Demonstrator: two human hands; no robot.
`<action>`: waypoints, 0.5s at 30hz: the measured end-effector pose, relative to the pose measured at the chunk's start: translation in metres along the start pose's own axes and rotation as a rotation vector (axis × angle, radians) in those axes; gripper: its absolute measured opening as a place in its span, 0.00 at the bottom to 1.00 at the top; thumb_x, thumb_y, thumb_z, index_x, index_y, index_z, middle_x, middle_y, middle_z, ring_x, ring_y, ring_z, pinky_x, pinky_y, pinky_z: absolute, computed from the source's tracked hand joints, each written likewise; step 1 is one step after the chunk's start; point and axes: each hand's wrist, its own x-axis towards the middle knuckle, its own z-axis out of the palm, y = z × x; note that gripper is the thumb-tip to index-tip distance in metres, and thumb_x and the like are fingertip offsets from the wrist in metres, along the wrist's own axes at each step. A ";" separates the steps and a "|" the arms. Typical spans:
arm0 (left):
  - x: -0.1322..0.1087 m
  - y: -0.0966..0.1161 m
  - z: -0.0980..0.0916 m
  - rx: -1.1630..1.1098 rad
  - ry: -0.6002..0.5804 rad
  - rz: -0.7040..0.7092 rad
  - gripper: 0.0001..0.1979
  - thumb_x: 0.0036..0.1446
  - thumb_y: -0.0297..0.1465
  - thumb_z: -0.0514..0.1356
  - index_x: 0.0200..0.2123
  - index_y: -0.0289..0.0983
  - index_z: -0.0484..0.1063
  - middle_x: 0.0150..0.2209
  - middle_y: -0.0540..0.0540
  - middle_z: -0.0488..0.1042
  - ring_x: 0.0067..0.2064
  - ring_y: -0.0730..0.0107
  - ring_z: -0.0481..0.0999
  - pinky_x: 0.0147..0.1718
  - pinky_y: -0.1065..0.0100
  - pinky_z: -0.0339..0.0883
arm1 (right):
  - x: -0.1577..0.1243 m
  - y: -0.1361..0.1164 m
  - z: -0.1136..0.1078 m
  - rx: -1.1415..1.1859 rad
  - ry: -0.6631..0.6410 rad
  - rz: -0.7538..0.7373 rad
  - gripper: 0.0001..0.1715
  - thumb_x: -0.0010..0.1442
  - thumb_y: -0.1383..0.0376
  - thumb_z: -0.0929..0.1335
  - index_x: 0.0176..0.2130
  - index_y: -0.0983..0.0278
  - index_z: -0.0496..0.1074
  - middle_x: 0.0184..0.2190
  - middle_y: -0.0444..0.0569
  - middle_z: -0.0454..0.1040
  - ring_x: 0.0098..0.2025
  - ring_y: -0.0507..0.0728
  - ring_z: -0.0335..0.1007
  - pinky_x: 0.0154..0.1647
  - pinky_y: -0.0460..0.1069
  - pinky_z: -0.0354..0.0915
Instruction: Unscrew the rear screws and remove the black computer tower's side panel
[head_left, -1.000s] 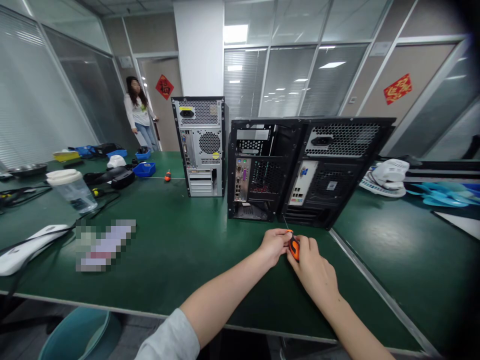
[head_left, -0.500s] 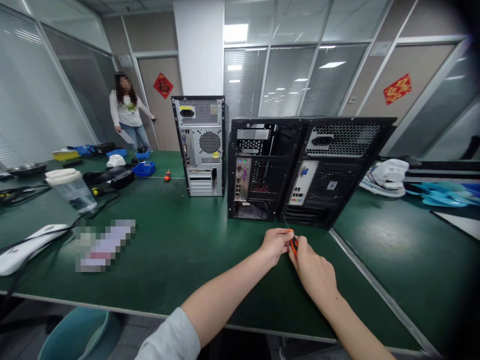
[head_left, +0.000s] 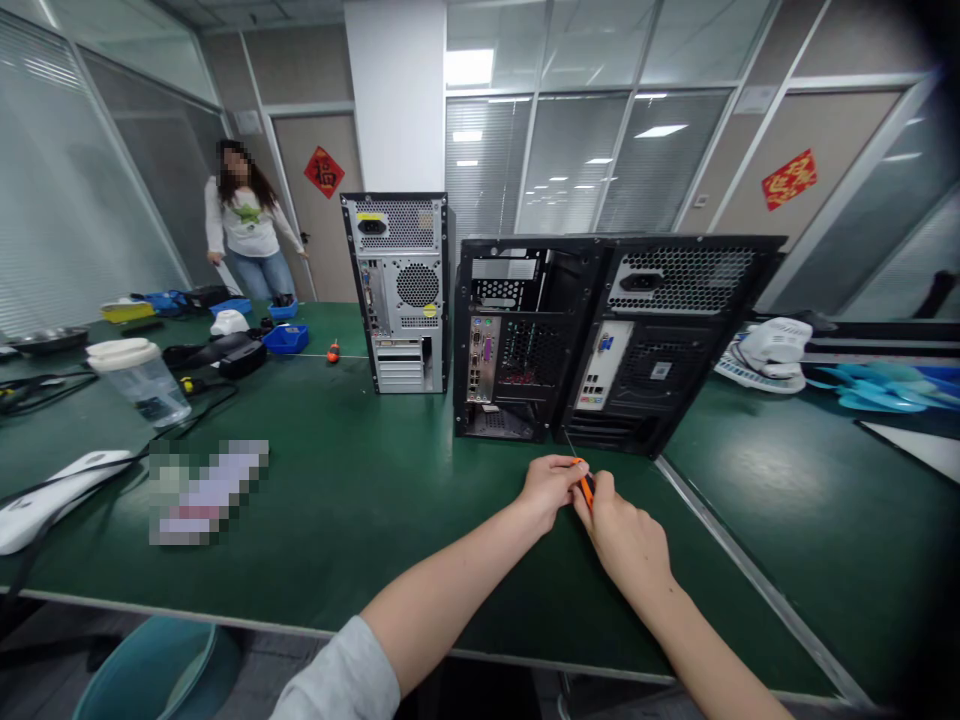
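Observation:
An orange and black screwdriver point(head_left: 586, 487) is held between my two hands, its thin shaft pointing up to the lower left corner of a black computer case point(head_left: 679, 350). My right hand point(head_left: 624, 535) is wrapped round the handle. The fingers of my left hand point(head_left: 551, 488) pinch the front end of the handle, near the shaft. Touching that case on its left stands another black case point(head_left: 517, 345) with an open upper bay. Farther left is a silver and black case point(head_left: 409, 290), upright, its back panel facing me.
The green table point(head_left: 360, 500) carries a lidded plastic cup point(head_left: 142, 380), a white power strip point(head_left: 56, 495), cables and blue trays point(head_left: 286, 340) at the left. A white fan part point(head_left: 776, 355) and blue blades point(head_left: 885, 387) lie right. A person point(head_left: 251, 225) stands by the door.
The screwdriver handle has turned a little in my hands, which keep nearly the same place. The person at the back has shifted slightly left and turned more toward the table.

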 end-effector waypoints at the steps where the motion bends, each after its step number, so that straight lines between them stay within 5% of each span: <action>1: 0.001 -0.001 0.000 0.002 0.000 0.006 0.07 0.50 0.26 0.69 0.31 0.32 0.74 0.27 0.48 0.75 0.28 0.78 0.73 0.32 0.74 0.66 | 0.000 0.000 -0.001 0.009 -0.010 0.006 0.15 0.68 0.57 0.57 0.38 0.65 0.63 0.26 0.53 0.77 0.27 0.60 0.77 0.21 0.47 0.57; 15: 0.002 -0.002 -0.002 0.008 0.005 0.039 0.04 0.52 0.24 0.66 0.30 0.31 0.74 0.26 0.49 0.73 0.29 0.77 0.73 0.39 0.69 0.70 | 0.001 -0.002 -0.010 0.104 -0.099 0.117 0.21 0.68 0.54 0.53 0.42 0.67 0.63 0.26 0.57 0.78 0.30 0.65 0.78 0.26 0.52 0.63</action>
